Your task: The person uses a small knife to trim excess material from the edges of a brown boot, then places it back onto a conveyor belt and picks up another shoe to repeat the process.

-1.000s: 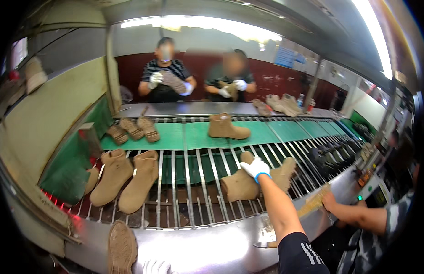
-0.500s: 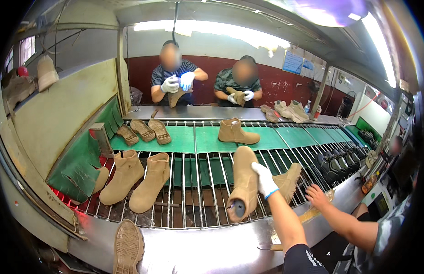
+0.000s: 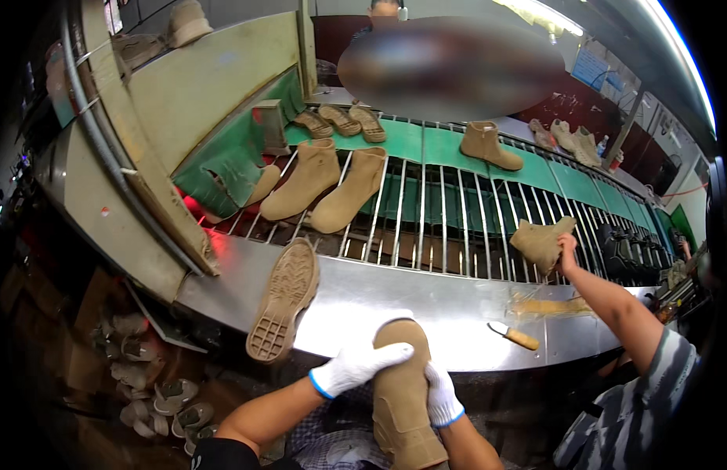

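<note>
Boot (image 3: 400, 388) btwn L-hand (image 3: 359, 366) & R-hand (image 3: 443, 398)

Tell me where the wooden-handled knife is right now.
In the head view, the wooden-handled knife lies on the metal ledge, right of centre, farther forward and right than the gloved right hand.

Held boot (image 3: 400, 384): tan. L hand (image 3: 356, 368): wht glove, bright blue cuff edge; R hand (image 3: 442, 394): same wht w/ blue. Upturned sole (image 3: 283, 298): tan, wavy tread up top, grid pattern at near end. Bench (image 3: 442, 341): silver-gray. Knife (image 3: 523, 338): yellow-brn handle, silver blade. Mat (image 3: 442, 146): grn. Boot on it (image 3: 489, 149): brn. Boot pair at L (image 3: 349, 192): tan. Shoes at far R (image 3: 616, 247): blk. Co-worker's sleeve (image 3: 667, 362): gray/wht/dk patches. Side panel (image 3: 215, 98): pale yellow-grn.
</note>
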`<control>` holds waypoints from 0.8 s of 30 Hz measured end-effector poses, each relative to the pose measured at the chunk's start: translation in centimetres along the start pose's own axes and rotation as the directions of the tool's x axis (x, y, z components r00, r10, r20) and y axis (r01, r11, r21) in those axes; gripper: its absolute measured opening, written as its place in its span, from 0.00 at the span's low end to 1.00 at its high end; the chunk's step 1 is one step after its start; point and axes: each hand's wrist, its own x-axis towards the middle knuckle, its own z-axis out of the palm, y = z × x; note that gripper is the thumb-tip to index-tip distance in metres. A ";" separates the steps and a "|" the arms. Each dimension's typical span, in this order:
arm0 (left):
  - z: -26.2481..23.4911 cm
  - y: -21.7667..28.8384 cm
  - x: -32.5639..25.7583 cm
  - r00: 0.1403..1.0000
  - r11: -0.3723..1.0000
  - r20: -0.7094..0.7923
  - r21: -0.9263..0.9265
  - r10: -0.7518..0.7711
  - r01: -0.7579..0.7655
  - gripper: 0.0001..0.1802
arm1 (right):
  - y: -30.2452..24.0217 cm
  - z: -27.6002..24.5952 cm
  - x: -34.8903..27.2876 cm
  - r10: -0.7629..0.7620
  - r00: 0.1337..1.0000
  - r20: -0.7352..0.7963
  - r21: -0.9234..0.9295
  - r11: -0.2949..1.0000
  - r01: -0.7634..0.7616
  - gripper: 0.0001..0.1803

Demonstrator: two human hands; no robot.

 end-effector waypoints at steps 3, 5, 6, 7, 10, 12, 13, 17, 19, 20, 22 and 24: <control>0.5 -3.6 -1.4 0.999 1.000 -0.043 0.013 -0.012 0.013 0.35 | 6.5 -6.0 -1.8 0.019 0.997 -0.074 -0.143 0.989 -0.029 0.24; 0.7 -3.8 0.6 0.998 0.947 0.034 0.314 0.055 -0.063 0.38 | 6.0 -6.0 -4.6 0.030 0.991 -0.129 -0.136 0.990 -0.048 0.26; 1.2 -3.5 1.7 0.992 0.908 0.115 0.409 0.044 -0.087 0.42 | 5.9 -6.4 -5.5 0.029 0.986 -0.163 -0.139 0.989 -0.052 0.27; 0.8 -3.0 2.6 0.984 0.855 0.162 0.499 0.068 -0.141 0.42 | 5.8 -6.6 -5.7 0.033 0.984 -0.175 -0.144 0.988 -0.058 0.28; -1.2 4.8 5.4 0.995 0.579 0.098 0.813 -0.019 -0.069 0.40 | 5.1 -7.9 -6.4 0.020 0.977 -0.211 -0.152 0.987 -0.053 0.31; -8.6 4.9 9.0 0.960 0.368 -0.059 0.929 0.275 -0.048 0.37 | 4.7 -8.5 -6.3 0.021 0.980 -0.199 -0.146 0.988 -0.051 0.33; -10.1 6.0 9.1 0.895 0.228 -0.151 0.972 0.419 0.058 0.35 | 4.5 -9.1 -6.5 0.007 0.975 -0.223 -0.137 0.990 -0.038 0.34; -23.0 2.5 7.4 0.795 0.096 -0.532 0.843 0.292 0.529 0.50 | 4.6 -9.8 -5.6 0.018 0.981 -0.195 -0.090 0.995 -0.036 0.38; -25.1 1.8 7.1 0.835 0.025 -0.327 0.935 0.444 0.353 0.42 | 5.2 -10.0 -5.3 0.026 0.983 -0.182 -0.031 0.999 -0.032 0.40; -22.2 3.9 6.7 0.881 0.155 -0.340 0.940 0.329 0.304 0.34 | 5.2 -10.0 -5.4 0.033 0.981 -0.192 0.014 0.999 -0.031 0.41; -21.0 5.7 6.3 0.943 0.569 -0.324 0.790 0.073 0.227 0.23 | 4.9 -8.9 -5.9 0.043 0.985 -0.166 0.116 0.993 -0.024 0.46; -19.6 6.9 3.8 0.976 0.951 -0.216 0.300 -0.014 0.080 0.15 | 2.0 -6.1 -6.8 0.037 0.996 0.077 0.273 0.960 -0.057 0.49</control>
